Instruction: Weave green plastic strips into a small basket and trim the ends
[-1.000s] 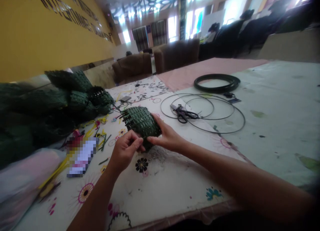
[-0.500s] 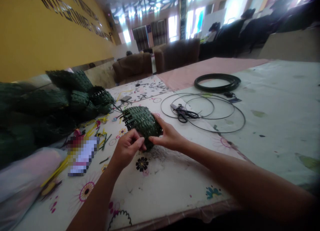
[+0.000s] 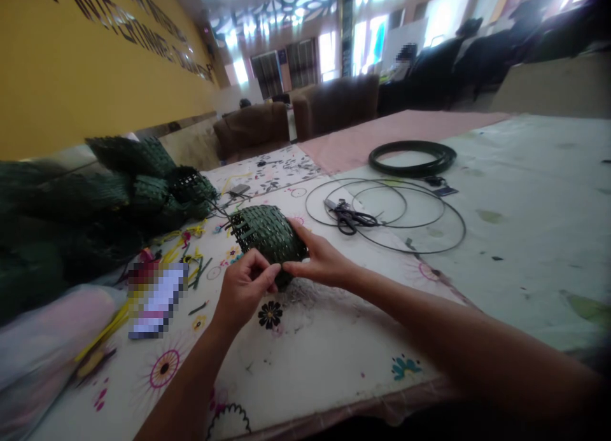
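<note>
A dark green woven basket [image 3: 267, 228] lies tilted on the patterned tablecloth [image 3: 324, 364], its open-weave edge toward the left. My right hand [image 3: 319, 256] grips its right side, with the thumb along the near face and the fingers over the top. At the near lower edge, my left hand [image 3: 248, 282] is closed in a pinch, thumb against the curled fingers. Whatever is between those fingertips is too small to make out. The two thumb tips are almost touching. Loose strip ends stick out at the basket's left.
Black-handled scissors [image 3: 351, 218] rest on a thin wire coil [image 3: 429, 224] to the right. Behind them lies a thick dark green coil [image 3: 413, 158]. Several green woven pieces [image 3: 128, 180] are piled at left, near yellow strips [image 3: 107, 329] and a plastic bag [image 3: 48, 345].
My left thumb has moved slightly right and up, closer to the right thumb at the basket's near edge. The basket stays in my right hand, nearly in the same place.
</note>
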Tool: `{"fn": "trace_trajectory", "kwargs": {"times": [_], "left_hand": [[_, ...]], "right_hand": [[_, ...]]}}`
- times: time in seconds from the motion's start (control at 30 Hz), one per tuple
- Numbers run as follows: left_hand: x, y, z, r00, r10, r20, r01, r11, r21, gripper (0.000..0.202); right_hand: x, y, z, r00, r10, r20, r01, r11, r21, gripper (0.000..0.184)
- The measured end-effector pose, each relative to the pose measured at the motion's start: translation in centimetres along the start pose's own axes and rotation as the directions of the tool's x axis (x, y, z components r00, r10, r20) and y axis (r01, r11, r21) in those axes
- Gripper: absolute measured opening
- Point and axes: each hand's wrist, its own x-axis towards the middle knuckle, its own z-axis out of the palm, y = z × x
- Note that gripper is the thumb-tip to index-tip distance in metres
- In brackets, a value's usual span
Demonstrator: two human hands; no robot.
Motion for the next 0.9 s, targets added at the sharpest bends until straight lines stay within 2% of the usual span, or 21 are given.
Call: {"fn": "trace_trajectory", "kwargs": {"times": [0.2,0.27,0.33,0.37,0.43,0.53,0.7,0.9], "left_hand": [[-0.2,0.2,0.3,1.0,-0.013,-0.005,0.013,1.0,-0.019,0.025],[-0.2,0.4,0.5,0.998,-0.031,-0.06,0.028,0.998,-0.052,0.026],[-0.3,0.5,0.8,0.989,-0.054,-0.137,0.04,0.994,-0.099,0.027],[-0.4,0.5,1.0,0.983,-0.064,-0.173,0.044,0.992,-0.12,0.028],[-0.6,0.6,1.6,0.971,-0.072,-0.227,0.041,0.99,-0.138,0.029],[-1.0,0.5,2.5,0.965,-0.068,-0.255,0.031,0.989,-0.148,0.029],[-1.3,0.3,3.6,0.958,-0.044,-0.283,0.002,0.989,-0.147,0.028],[-1.4,-0.5,4.0,0.96,-0.003,-0.282,-0.03,0.993,-0.112,0.027]], "right_hand": [[-0.1,0.0,0.2,1.0,-0.007,0.001,0.007,0.999,-0.038,0.087],[-0.3,-0.3,0.6,0.999,-0.002,-0.053,-0.002,0.997,-0.081,0.086],[-0.7,-0.9,1.0,0.985,-0.025,-0.173,-0.006,0.984,-0.179,0.08],[-1.0,-1.3,1.2,0.97,-0.059,-0.236,-0.001,0.969,-0.245,0.073],[-1.4,-2.0,1.6,0.94,-0.162,-0.3,0.034,0.92,-0.389,0.046],[-1.9,-2.6,1.9,0.93,-0.255,-0.264,0.081,0.844,-0.53,0.005],[-2.1,-2.3,2.5,0.941,-0.222,-0.256,0.062,0.856,-0.514,0.01],[-2.2,-2.1,2.7,0.942,-0.192,-0.276,0.028,0.863,-0.504,0.017]]}}
